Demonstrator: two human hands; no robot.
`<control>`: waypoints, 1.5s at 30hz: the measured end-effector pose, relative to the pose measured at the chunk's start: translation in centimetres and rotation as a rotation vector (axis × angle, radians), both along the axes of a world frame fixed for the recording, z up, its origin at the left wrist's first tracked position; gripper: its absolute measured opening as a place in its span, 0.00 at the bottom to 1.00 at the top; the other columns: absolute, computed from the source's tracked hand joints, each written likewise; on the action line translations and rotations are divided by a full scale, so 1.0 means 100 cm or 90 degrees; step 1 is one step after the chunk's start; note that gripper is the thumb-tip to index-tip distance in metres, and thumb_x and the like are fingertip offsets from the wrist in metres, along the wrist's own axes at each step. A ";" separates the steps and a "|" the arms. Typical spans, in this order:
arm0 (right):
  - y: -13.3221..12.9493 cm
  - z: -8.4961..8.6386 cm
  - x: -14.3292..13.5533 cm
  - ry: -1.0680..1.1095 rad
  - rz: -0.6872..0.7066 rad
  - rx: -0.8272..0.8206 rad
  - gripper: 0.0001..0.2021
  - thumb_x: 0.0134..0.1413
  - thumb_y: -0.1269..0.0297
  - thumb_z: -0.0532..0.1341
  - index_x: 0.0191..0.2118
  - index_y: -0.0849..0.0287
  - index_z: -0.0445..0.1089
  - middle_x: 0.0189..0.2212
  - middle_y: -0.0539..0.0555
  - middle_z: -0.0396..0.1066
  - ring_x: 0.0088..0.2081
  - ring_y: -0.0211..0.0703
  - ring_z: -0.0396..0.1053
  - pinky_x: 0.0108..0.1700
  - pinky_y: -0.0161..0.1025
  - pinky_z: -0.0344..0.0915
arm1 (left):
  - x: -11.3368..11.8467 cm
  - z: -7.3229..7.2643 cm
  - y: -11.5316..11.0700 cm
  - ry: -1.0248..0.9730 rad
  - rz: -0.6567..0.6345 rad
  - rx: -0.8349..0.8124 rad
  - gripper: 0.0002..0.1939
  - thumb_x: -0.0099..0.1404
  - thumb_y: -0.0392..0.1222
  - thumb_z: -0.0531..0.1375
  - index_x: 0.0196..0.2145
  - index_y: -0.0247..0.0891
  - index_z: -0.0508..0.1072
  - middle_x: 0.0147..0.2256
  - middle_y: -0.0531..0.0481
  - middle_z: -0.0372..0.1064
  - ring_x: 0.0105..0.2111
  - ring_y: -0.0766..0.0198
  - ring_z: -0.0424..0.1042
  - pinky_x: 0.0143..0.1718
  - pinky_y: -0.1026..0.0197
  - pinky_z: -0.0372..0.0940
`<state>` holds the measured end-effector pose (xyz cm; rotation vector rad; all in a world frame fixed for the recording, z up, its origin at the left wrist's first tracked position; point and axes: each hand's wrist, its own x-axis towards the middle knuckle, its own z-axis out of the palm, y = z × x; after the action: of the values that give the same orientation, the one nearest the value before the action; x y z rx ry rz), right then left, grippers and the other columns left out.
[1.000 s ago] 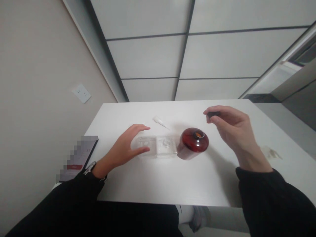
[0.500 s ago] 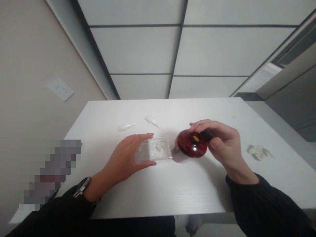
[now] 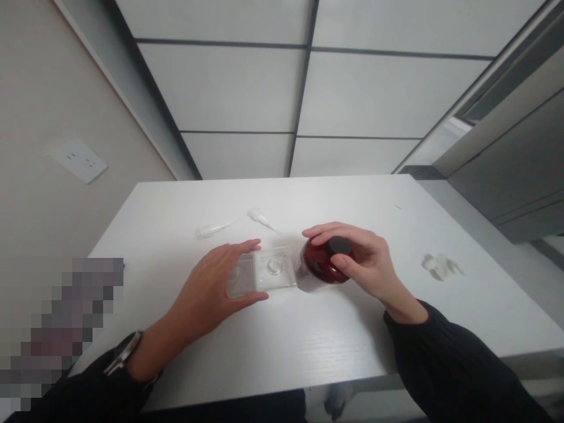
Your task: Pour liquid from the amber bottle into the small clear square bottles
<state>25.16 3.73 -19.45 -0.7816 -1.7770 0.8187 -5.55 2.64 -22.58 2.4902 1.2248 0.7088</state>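
Note:
My left hand [image 3: 209, 285] is closed around the left part of a clear plastic box [image 3: 275, 271], fingers on its far side and thumb on its near side. The box lies on the table, with a round clear ring shape in its right part. Just right of it stands a dark red bottle [image 3: 324, 269] with a pale label, upright and close to the box. A black cap [image 3: 339, 247] sits over the bottle's mouth. My right hand [image 3: 363, 252] curls round the cap, thumb at its near side and fingers reaching over the bottle's far shoulder.
Behind the box, two small clear droppers or tubes [image 3: 214, 229] lie on the white table [image 3: 273, 352]. A crumpled whitish scrap [image 3: 440, 267] is at the right, with a tiny sliver [image 3: 398, 207] farther back. A wall and panelled doors [image 3: 233, 88] border the table.
The black cap has moved left from beside the bottle's open mouth to over it, in my right hand. My left hand keeps its hold on the box. The whole view has shifted slightly.

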 end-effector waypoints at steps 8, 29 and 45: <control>-0.001 -0.007 -0.001 0.076 -0.029 -0.053 0.19 0.57 0.43 0.74 0.43 0.49 0.73 0.47 0.55 0.84 0.50 0.51 0.82 0.52 0.51 0.80 | -0.039 0.031 0.027 -0.109 0.200 0.082 0.28 0.80 0.61 0.51 0.66 0.41 0.66 0.65 0.37 0.70 0.66 0.48 0.71 0.70 0.41 0.64; -0.002 -0.014 -0.002 0.137 -0.027 -0.045 0.17 0.57 0.49 0.76 0.45 0.45 0.72 0.46 0.53 0.84 0.48 0.50 0.82 0.49 0.48 0.81 | -0.068 0.074 0.019 -0.049 0.145 -0.035 0.22 0.75 0.64 0.61 0.52 0.46 0.80 0.54 0.46 0.82 0.55 0.52 0.80 0.63 0.48 0.73; -0.001 -0.006 0.005 0.010 -0.021 0.030 0.10 0.64 0.58 0.72 0.49 0.45 0.81 0.47 0.51 0.84 0.50 0.42 0.81 0.54 0.38 0.76 | -0.068 0.112 -0.006 0.157 -0.099 0.152 0.09 0.78 0.44 0.62 0.52 0.42 0.79 0.48 0.48 0.83 0.54 0.56 0.80 0.57 0.56 0.75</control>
<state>25.71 3.64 -20.01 -0.7689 -1.7586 0.7567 -12.40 2.04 -11.42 2.9052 1.0594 0.5493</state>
